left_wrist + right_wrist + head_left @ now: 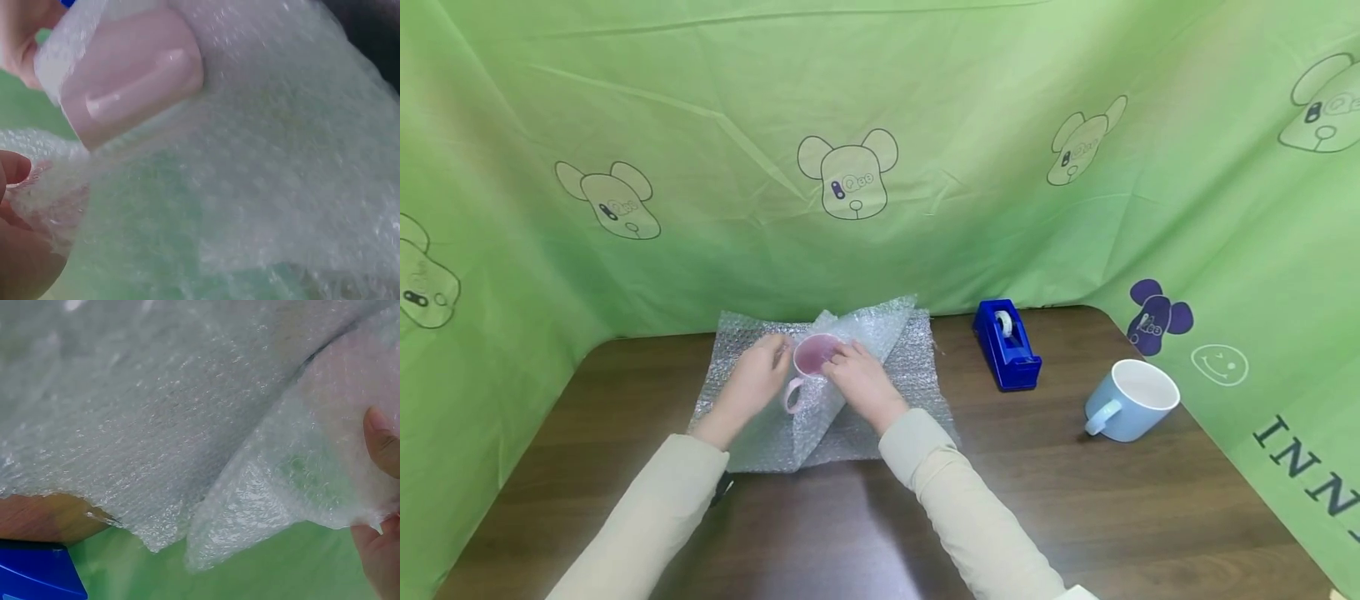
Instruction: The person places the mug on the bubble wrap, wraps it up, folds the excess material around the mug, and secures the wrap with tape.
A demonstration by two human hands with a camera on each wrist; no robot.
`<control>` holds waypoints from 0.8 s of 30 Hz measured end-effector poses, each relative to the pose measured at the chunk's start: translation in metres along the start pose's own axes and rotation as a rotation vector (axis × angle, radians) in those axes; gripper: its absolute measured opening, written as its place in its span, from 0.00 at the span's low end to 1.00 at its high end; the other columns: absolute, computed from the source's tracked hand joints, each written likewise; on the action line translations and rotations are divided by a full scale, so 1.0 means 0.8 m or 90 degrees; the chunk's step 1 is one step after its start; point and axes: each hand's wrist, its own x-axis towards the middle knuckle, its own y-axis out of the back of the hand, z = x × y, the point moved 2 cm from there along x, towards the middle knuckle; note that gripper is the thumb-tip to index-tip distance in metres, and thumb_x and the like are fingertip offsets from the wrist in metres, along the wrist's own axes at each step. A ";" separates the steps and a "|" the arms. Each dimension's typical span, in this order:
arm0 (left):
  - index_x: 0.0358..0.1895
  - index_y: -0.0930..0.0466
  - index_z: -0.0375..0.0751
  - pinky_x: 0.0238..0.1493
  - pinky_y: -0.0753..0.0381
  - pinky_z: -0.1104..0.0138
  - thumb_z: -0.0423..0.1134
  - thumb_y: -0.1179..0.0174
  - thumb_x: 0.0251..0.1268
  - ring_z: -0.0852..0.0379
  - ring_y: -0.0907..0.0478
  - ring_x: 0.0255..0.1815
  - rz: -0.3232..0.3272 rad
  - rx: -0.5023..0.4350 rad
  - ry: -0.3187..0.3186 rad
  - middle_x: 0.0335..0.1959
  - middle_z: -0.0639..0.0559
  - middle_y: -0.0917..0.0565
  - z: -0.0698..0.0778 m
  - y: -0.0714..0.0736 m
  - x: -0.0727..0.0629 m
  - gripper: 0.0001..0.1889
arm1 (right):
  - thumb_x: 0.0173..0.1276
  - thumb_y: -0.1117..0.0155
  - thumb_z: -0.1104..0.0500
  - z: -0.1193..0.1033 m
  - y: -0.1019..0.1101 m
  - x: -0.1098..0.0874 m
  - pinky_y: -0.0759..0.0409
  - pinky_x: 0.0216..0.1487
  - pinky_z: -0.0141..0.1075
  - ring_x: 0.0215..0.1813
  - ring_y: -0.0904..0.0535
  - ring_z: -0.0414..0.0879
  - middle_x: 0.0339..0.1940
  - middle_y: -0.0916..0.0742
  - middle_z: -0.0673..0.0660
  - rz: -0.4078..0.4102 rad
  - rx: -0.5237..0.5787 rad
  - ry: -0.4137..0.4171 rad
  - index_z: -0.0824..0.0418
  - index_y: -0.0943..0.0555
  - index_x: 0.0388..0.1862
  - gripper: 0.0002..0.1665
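Observation:
A pink mug (818, 355) is partly wrapped in bubble wrap (917, 400). Its handle (140, 84) faces the near side and is uncovered. The left hand (758, 375) is at the mug's left, pinching bubble wrap between thumb and fingers in the left wrist view. At the mug's right rim, the right hand (861, 379) holds a folded flap of the wrap against the mug. Its thumb (382, 442) lies over the wrap in the right wrist view. The wrap hides the mug's right side.
A blue tape dispenser (1007, 346) with a roll of tape stands right of the wrap. Farther right, a light blue mug (1131, 400) stands near the edge of the brown table (1022, 483). A small black object (722, 487) is partly hidden by the left sleeve. Green cloth (715, 200) hangs behind.

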 end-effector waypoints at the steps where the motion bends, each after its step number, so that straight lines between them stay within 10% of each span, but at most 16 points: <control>1: 0.53 0.27 0.30 0.44 0.18 0.55 0.35 0.55 0.72 0.43 0.19 0.41 -0.016 -0.004 0.000 0.48 0.34 0.19 0.003 -0.003 0.000 0.14 | 0.64 0.40 0.64 0.000 0.000 0.000 0.35 0.72 0.42 0.66 0.26 0.45 0.52 0.14 0.50 0.001 0.003 0.000 0.52 0.17 0.46 0.14; 7: 0.56 0.32 0.33 0.16 0.28 0.68 0.38 0.58 0.74 0.57 0.28 0.15 -0.096 -0.036 0.020 0.27 0.43 0.22 0.007 -0.017 0.000 0.15 | 0.64 0.40 0.64 0.000 -0.001 0.000 0.30 0.69 0.41 0.61 0.23 0.46 0.50 0.13 0.51 0.026 0.000 0.004 0.52 0.17 0.44 0.12; 16: 0.55 0.26 0.31 0.48 0.20 0.51 0.48 0.53 0.72 0.47 0.19 0.35 -0.132 0.013 -0.019 0.44 0.38 0.17 0.006 -0.018 0.009 0.22 | 0.63 0.40 0.65 -0.001 -0.003 -0.001 0.32 0.71 0.40 0.58 0.22 0.46 0.50 0.13 0.50 0.013 -0.001 -0.010 0.51 0.19 0.54 0.20; 24: 0.42 0.18 0.33 0.48 0.21 0.53 0.42 0.44 0.68 0.46 0.20 0.39 -0.050 0.038 0.023 0.40 0.39 0.16 0.009 -0.020 0.029 0.14 | 0.63 0.39 0.65 0.001 -0.005 0.001 0.31 0.69 0.39 0.56 0.22 0.46 0.48 0.12 0.50 0.027 -0.025 0.009 0.52 0.17 0.49 0.17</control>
